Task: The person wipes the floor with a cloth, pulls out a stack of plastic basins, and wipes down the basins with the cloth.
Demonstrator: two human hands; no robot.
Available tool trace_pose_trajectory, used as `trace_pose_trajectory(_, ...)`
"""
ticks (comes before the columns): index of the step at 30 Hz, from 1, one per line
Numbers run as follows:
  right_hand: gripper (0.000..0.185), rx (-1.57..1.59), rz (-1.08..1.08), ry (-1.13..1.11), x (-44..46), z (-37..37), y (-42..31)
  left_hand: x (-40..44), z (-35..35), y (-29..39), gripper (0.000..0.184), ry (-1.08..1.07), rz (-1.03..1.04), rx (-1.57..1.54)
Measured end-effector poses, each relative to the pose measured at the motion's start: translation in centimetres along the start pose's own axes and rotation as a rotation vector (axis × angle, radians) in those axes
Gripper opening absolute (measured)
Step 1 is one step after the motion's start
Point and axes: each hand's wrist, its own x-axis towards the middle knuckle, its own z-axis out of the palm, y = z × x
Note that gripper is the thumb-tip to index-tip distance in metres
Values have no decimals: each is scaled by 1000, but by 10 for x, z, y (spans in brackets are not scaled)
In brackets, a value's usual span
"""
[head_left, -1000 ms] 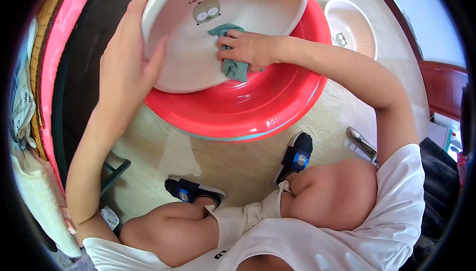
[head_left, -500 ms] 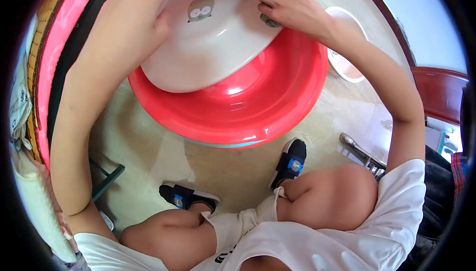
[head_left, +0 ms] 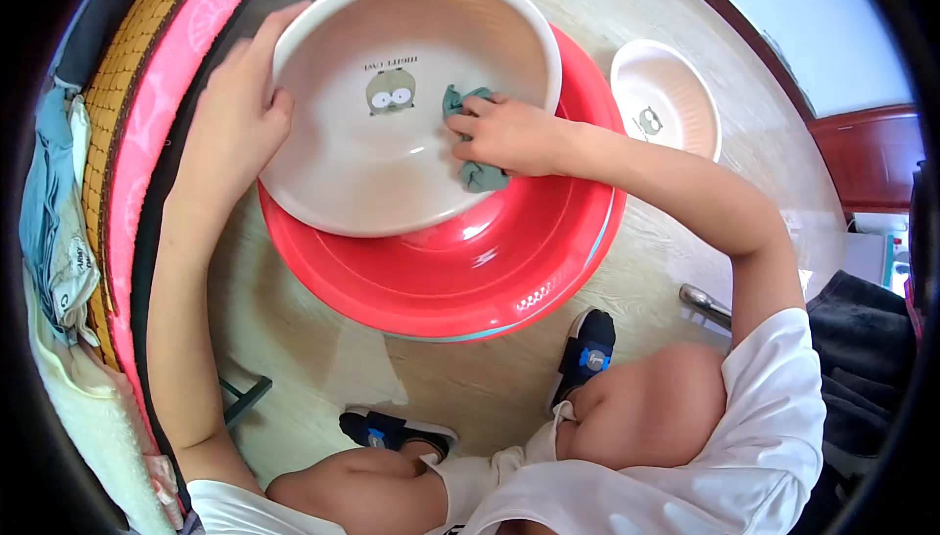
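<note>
A white basin with an owl print on its inner bottom tilts toward me, resting over a larger red basin. My left hand grips its left rim, thumb inside and fingers over the outer edge. Inside the right part of the white basin, my right hand presses a crumpled grey-green cloth against the surface. The fingers are curled over the cloth, which sticks out above and below them.
A smaller white basin with an owl print stands on the floor to the right. Pink-edged bedding runs along the left, with clothes beyond it. My slippered feet are close to the red basin. A metal bar shows at right.
My right hand and the cloth have moved nearer to me across the basin's inside. My left hand now shows on the left rim. The view has shifted, showing the whole white basin.
</note>
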Motion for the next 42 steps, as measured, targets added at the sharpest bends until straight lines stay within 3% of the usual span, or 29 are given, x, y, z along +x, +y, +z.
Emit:
trace_pose_trajectory(3, 49, -117, 105, 153, -21, -21, 4, -5, -3, -10, 73, -311, -263, -469)
trace_pose_trajectory(7, 44, -52, 236, 362, -46, -58, 6, -35, 36, -29, 78, -321, -363, -793)
trace_pose_trajectory(9, 48, 168, 483, 600, -52, -71, 0, -48, 40, -6, 81, -378, -628, -944)
trace_pose_trajectory(10, 48, 175, 483, 593, -55, -80, -1, -54, 43, 1, 81, -403, -738, -989)
trace_pose_trajectory(12, 33, 1304, 879, 749, -56, -93, 1, -59, 35, 13, 80, -466, -806, -989)
trace_pose_trajectory(13, 29, 1566, 784, 950, -52, -89, 1, -64, 33, 16, 79, -460, -837, -1053)
trace_pose_trajectory(16, 30, 1834, 869, 1004, -53, -86, 4, -74, 35, 21, 77, -464, -895, -1137)
trace_pose_trajectory(20, 30, 1956, 917, 978, -26, -59, -14, -77, 29, 31, 65, -515, -915, -1151)
trace_pose_trajectory(23, 27, 1972, 1056, 1071, 14, -13, -4, -79, 30, 32, 66, -527, -885, -1155)
trace_pose_trajectory(25, 32, 1649, 1010, 1061, 45, 15, 14, -78, 28, 29, 67, -568, -888, -1165)
trace_pose_trajectory(26, 32, 1651, 1010, 1063, 64, 16, 17, -77, 27, 28, 68, -616, -888, -1172)
trace_pose_trajectory(28, 46, 1444, 1221, 1267, 103, 14, 16, -77, 30, 29, 70, -594, -869, -1165)
trace_pose_trajectory(32, 63, 1540, 979, 1100, 163, -6, -16, -74, 36, 28, 78, -568, -858, -1134)
trace_pose_trajectory(35, 52, 1320, 947, 1016, 172, -3, -64, -73, 39, 23, 77, -514, -879, -1137)
trace_pose_trajectory(37, 60, 1502, 745, 612, 155, -1, -82, -72, 37, 19, 77, -535, -871, -1100)
trace_pose_trajectory(38, 60, 1500, 743, 610, 150, 6, -80, -72, 37, 18, 77, -551, -870, -1067)
trace_pose_trajectory(40, 71, 1499, 378, 279, 134, 23, -77, -72, 39, 14, 76, -562, -877, -1083)
trace_pose_trajectory(41, 71, 1507, 382, 276, 121, 19, -79, -73, 41, 13, 75, -581, -884, -1095)
trace_pose_trajectory(42, 71, 1607, 305, 89, 107, 15, -79, -74, 40, 14, 75, -588, -885, -1091)
